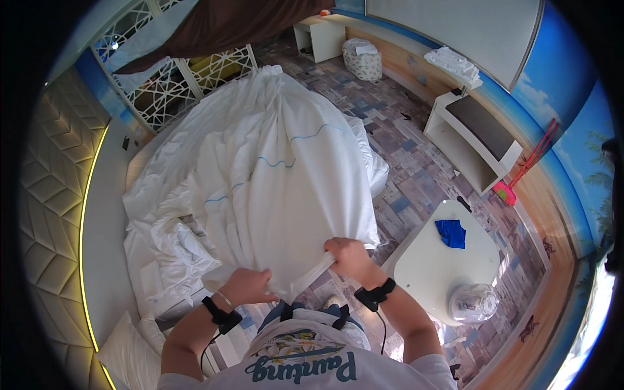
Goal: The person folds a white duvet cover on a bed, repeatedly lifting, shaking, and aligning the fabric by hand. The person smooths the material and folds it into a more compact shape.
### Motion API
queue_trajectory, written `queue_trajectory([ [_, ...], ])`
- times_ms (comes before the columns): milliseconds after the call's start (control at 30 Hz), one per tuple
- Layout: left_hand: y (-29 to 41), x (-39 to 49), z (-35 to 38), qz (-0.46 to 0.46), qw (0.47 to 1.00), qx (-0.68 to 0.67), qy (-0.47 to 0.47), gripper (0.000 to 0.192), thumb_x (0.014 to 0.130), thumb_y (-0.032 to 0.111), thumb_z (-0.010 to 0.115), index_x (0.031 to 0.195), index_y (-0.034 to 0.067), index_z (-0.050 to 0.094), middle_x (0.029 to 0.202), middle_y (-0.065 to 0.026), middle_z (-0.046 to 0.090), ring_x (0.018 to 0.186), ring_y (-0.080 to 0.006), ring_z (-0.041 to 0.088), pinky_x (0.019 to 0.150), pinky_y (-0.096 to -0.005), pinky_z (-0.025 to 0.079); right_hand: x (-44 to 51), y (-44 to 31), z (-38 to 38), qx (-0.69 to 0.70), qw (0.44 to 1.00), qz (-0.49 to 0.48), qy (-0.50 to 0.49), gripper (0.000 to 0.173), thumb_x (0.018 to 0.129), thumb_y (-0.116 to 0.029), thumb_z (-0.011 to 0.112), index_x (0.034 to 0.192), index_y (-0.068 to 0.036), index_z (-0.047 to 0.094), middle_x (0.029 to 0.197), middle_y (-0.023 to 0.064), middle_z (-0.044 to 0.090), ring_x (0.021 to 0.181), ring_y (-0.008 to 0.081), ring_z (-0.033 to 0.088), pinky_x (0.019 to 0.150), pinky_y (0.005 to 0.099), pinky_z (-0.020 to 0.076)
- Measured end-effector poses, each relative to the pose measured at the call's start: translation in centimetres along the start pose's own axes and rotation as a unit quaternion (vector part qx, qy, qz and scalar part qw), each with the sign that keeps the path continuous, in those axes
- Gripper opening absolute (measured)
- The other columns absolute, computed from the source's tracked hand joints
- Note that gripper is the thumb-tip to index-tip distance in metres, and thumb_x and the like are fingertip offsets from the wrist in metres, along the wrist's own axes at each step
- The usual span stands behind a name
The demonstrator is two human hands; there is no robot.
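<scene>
A large white cotton bed cloth (292, 195), a sheet or duvet cover with thin blue lines across it, spreads in long folds over the bed. My right hand (348, 258) is shut on its near edge, and a strip of the hem runs taut from my fist towards my body. My left hand (246, 287) pinches the same edge further left, with the fingertips partly lost in the fabric. Between the hands the cloth dips close to my waist. Crumpled white bedding (180, 251) lies left of my left hand.
A pale table (424, 253) on my right bears a blue cloth (451, 233) and a clear plastic tub (473, 303). Beyond are a white cabinet (468, 146), a red broom (507, 191) and a pouf (362, 63). A pillow (129, 353) lies lower left, by the padded wall (56, 204).
</scene>
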State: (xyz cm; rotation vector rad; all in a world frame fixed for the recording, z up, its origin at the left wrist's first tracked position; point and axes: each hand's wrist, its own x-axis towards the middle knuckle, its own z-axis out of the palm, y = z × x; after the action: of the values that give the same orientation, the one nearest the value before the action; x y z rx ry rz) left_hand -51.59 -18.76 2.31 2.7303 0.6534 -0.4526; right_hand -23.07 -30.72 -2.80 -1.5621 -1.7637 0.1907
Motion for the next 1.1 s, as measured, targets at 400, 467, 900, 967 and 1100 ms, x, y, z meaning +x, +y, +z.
queue_trajectory([
  [400,3.3,5.0,-1.1,-0.051,0.935,-0.143,0.32,0.015,0.076,0.02,0.067,0.08,0.007,0.06,0.067,-0.0151,0.061,0.066,-0.0398,0.062,0.056,-0.0473,0.047,2.9,-4.2,6.7,0.144,0.984,0.067,0.081,0.033,0.065,0.007,0.061,0.094,-0.007,0.054,0.091,0.0149,0.059,0.082,0.0392,0.062,0.069,0.0457,0.0509],
  [467,2.5,3.7,-1.5,-0.038,0.928,-0.139,0.344,0.011,0.077,0.014,0.064,0.076,0.007,0.056,0.065,-0.0158,0.058,0.065,-0.0408,0.059,0.055,-0.0479,0.045,2.6,-2.4,8.2,0.113,0.983,0.109,0.091,0.031,0.067,0.008,0.059,0.094,-0.006,0.053,0.092,0.0153,0.058,0.082,0.04,0.061,0.069,0.0463,0.0503],
  [900,-1.3,-2.1,-1.1,-0.028,0.957,-0.124,0.261,0.02,0.072,0.018,0.067,0.072,0.005,0.052,0.066,-0.0147,0.057,0.064,-0.0392,0.058,0.055,-0.0468,0.044,1.5,9.2,4.8,0.086,0.878,0.308,0.356,0.012,0.075,0.002,0.06,0.086,-0.002,0.064,0.087,0.0172,0.064,0.088,0.0373,0.063,0.078,0.0399,0.05],
  [967,-0.1,-1.4,-0.9,-0.032,0.961,-0.134,0.24,0.03,0.072,0.03,0.075,0.082,0.008,0.056,0.065,-0.0113,0.059,0.063,-0.0369,0.061,0.055,-0.0444,0.047,2.2,6.9,1.7,0.082,0.925,0.172,0.329,0.011,0.075,0.001,0.059,0.085,-0.001,0.062,0.085,0.0174,0.063,0.086,0.0369,0.062,0.076,0.039,0.0495],
  [1100,3.1,1.7,-1.7,-0.034,0.952,-0.138,0.272,0.049,0.068,0.042,0.081,0.095,0.008,0.058,0.067,-0.01,0.063,0.063,-0.0357,0.064,0.056,-0.0433,0.049,4.9,-1.2,0.2,-0.01,0.986,-0.07,0.15,0.022,0.064,-0.004,0.06,0.086,-0.003,0.062,0.085,0.0134,0.062,0.083,0.0371,0.061,0.073,0.0431,0.0502],
])
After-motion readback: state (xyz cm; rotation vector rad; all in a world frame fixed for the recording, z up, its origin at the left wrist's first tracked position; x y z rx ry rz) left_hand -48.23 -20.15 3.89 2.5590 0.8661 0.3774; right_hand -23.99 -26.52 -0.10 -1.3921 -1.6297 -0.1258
